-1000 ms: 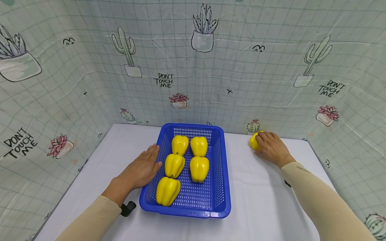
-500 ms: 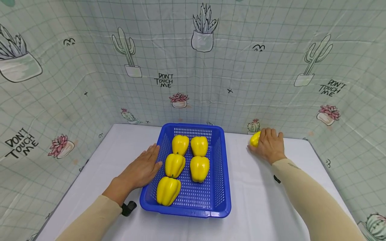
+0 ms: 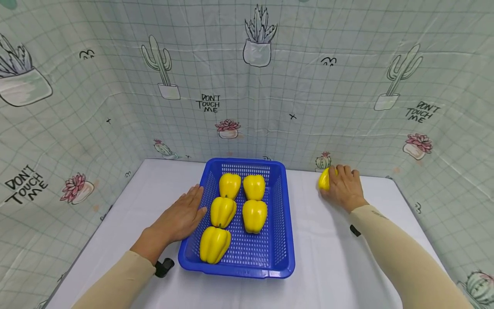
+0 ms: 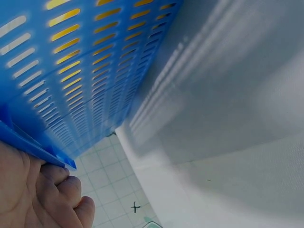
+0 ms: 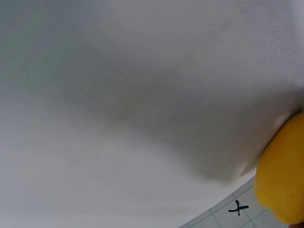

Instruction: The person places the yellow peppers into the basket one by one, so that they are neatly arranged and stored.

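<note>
Loose yellow pepper (image 3: 324,179) sits on the white counter (image 3: 332,257), far right corner, right by the backdrop (image 3: 270,86), well apart from the basket. Right hand (image 3: 344,188) covers it from the right, fingers (image 3: 339,171) curled over the top and gripping it; only the left part of the pepper shows in the head view. Right wrist view shows the same pepper (image 5: 281,180) at frame edge, down on the counter cloth (image 5: 142,118)

Blue slotted basket (image 3: 283,240) is mid-counter, long axis running away from the person. Five yellow peppers inside, two columns: left column of three (image 3: 230,185) (image 3: 223,211) (image 3: 214,244), right column of two (image 3: 254,187) (image 3: 254,215). Near right part of the basket floor is bare

Left hand (image 3: 181,216) lies flat on the counter, fingers (image 3: 197,195) straight and relaxed against the basket's left wall, nothing grasped. Left wrist view: fingers (image 4: 57,190) touching under the blue rim (image 4: 42,152), yellow visible through the slots

Both arms in beige sleeves (image 3: 401,257). Small black object (image 3: 164,267) on the counter just by the left wrist, can't tell what it is

Backdrop is a grid-print cloth with cacti and "DON'T TOUCH ME" lettering, wraps three sides
</note>
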### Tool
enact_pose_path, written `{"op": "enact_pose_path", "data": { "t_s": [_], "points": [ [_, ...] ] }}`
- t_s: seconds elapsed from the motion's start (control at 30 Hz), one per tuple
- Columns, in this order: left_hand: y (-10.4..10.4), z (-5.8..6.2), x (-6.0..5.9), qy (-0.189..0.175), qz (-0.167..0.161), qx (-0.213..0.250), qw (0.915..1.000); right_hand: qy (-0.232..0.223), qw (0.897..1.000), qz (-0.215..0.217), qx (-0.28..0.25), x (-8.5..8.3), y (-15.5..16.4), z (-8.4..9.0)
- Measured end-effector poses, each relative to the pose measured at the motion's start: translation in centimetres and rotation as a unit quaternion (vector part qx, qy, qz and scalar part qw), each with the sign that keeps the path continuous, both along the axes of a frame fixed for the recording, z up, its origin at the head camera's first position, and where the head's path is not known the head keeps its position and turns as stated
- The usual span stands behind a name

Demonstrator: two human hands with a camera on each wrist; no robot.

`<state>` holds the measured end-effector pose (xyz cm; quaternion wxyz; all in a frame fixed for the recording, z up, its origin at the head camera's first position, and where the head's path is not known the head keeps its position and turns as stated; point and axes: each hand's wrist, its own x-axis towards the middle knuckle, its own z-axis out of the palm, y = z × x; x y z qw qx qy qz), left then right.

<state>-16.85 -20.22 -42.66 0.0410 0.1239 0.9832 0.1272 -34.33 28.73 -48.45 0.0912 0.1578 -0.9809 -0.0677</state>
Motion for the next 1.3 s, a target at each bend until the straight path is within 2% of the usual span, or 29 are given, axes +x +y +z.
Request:
{"op": "enact_pose_path", "data": {
  "t_s": [0.27, 0.53, 0.97, 1.3],
  "points": [
    [-0.1, 0.0, 0.0, 0.0, -0.001, 0.002, 1.0, -0.005, 0.999, 0.054, 0.006, 0.9, 0.1, 0.2],
    [-0.2, 0.2, -0.2, 0.001, -0.004, 0.002, 1.0, -0.006, 0.999, 0.044, 0.011, 1.3, -0.2, 0.4],
    [-0.1, 0.3, -0.2, 0.003, -0.012, 0.005, 0.9999, 0.067, 0.995, 0.075, 0.016, 2.1, -0.5, 0.4],
    [0.0, 0.2, 0.0, -0.003, -0.009, 0.006, 0.9999, 0.057, 0.994, 0.087, 0.014, 3.3, -1.0, 1.2]
  ]
}}
